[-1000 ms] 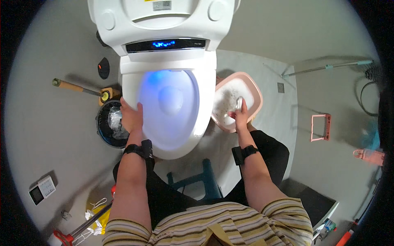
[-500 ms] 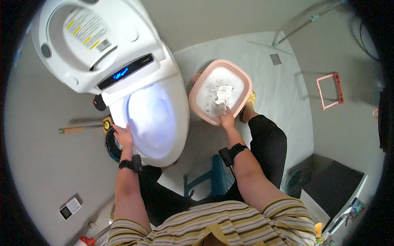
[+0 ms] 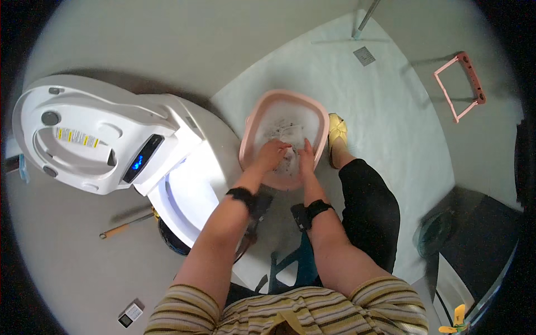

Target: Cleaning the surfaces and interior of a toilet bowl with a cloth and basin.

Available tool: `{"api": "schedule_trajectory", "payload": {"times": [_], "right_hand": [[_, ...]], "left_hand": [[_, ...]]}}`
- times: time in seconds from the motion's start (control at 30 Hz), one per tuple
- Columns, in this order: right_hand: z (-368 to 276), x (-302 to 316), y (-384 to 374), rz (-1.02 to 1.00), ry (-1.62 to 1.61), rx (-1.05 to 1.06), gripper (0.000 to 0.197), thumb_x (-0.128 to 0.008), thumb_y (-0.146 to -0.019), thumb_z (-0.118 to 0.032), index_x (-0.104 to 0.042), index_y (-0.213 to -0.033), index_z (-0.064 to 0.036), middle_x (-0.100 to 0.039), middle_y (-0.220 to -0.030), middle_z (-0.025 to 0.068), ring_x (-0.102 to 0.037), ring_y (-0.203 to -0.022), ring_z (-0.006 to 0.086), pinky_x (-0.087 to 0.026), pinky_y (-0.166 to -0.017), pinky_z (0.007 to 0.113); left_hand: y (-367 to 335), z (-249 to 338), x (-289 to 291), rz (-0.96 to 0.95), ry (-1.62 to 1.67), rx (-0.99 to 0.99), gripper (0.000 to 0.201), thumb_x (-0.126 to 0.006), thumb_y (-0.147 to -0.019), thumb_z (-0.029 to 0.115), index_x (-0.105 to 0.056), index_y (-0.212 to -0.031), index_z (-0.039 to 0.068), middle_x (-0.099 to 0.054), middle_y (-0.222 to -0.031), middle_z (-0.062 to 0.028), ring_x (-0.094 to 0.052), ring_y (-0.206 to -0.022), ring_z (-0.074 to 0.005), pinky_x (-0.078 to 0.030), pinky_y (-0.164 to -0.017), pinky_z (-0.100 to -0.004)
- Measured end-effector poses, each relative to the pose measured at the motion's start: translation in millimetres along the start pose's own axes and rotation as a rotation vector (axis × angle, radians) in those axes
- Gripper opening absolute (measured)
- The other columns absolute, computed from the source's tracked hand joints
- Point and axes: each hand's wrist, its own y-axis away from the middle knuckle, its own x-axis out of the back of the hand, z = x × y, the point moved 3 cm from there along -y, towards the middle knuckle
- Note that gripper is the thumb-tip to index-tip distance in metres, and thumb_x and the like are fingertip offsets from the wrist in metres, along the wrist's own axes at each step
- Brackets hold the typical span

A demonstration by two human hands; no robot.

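Note:
A pink basin of sudsy water stands on the floor in front of me. In it a white cloth lies partly under the foam. My left hand reaches over the near left rim, its fingers closed on the near part of the cloth. Close by on the right, my right hand grips the cloth too, thumb and fingers bent together. Foam and the hands hide part of the cloth. Black bands with small boxes circle both wrists.
Left of the basin stands a white toilet with its lid and seat raised. A black bin and a wooden-handled tool are beside it. My yellow slipper is right of the basin. A teal stool sits below me.
My left hand has left the toilet rim and come right into the basin. The right hand stays at the cloth, now further inside the basin. My view has turned and shifted right.

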Motion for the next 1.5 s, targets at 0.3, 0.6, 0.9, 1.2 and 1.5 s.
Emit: {"api": "schedule_trajectory", "payload": {"times": [0.3, 0.6, 0.9, 1.2, 1.5], "right_hand": [[20.3, -42.5, 14.0, -0.152, -0.174, -0.14, 0.078, -0.056, -0.095, -0.02, -0.012, -0.158, -0.0075, -0.023, -0.161, 0.0161, -0.026, -0.146, 0.0265, -0.025, -0.115, 0.036], [92.0, -13.7, -15.2, -0.183, 0.163, -0.17, 0.065, -0.06, -0.094, -0.019, -0.032, -0.151, -0.0065, -0.052, -0.14, 0.0163, -0.055, -0.122, 0.0292, -0.043, -0.099, 0.039], [63.3, -44.4, 3.8, -0.203, 0.232, -0.187, 0.043, -0.07, -0.09, -0.021, -0.057, -0.127, -0.0049, -0.064, -0.112, 0.01, -0.064, -0.086, 0.0243, -0.052, -0.075, 0.036], [99.7, -7.2, -11.8, 0.079, 0.362, -0.188, 0.058, -0.059, -0.095, -0.028, -0.04, -0.145, -0.0034, -0.044, -0.146, 0.0176, -0.039, -0.137, 0.0349, -0.031, -0.113, 0.046], [11.2, -46.6, 38.0, -0.337, -0.834, -0.703, 0.07, -0.054, -0.096, -0.054, -0.035, -0.148, -0.0117, -0.053, -0.137, 0.0135, -0.047, -0.129, 0.0356, -0.037, -0.106, 0.054]], "left_hand": [[-46.3, -146.0, -76.9, 0.461, 0.447, 0.754, 0.049, -0.059, -0.095, 0.035, -0.059, -0.129, -0.001, -0.061, -0.126, -0.0234, -0.059, -0.116, -0.0396, -0.045, -0.101, -0.0464], [-21.8, -118.4, -98.8, -0.024, -0.166, 0.545, 0.05, -0.077, -0.077, 0.024, -0.066, -0.119, 0.0, -0.07, -0.109, -0.0196, -0.067, -0.105, -0.0319, -0.052, -0.088, -0.0429], [-7.0, -163.1, -62.7, 0.523, 0.399, 0.602, 0.03, -0.07, -0.088, 0.023, -0.065, -0.106, -0.001, -0.068, -0.098, -0.0189, -0.064, -0.081, -0.0294, -0.051, -0.075, -0.0384], [-17.3, -82.2, -95.9, -0.115, -0.471, 0.069, 0.022, -0.061, -0.089, 0.009, -0.068, -0.107, -0.001, -0.07, -0.098, -0.021, -0.067, -0.091, -0.0406, -0.054, -0.082, -0.0476], [4.9, -76.4, -92.6, 0.008, -0.023, 0.372, 0.038, -0.063, -0.088, 0.027, -0.067, -0.106, -0.006, -0.067, -0.102, -0.0285, -0.066, -0.093, -0.045, -0.051, -0.085, -0.0499]]}}
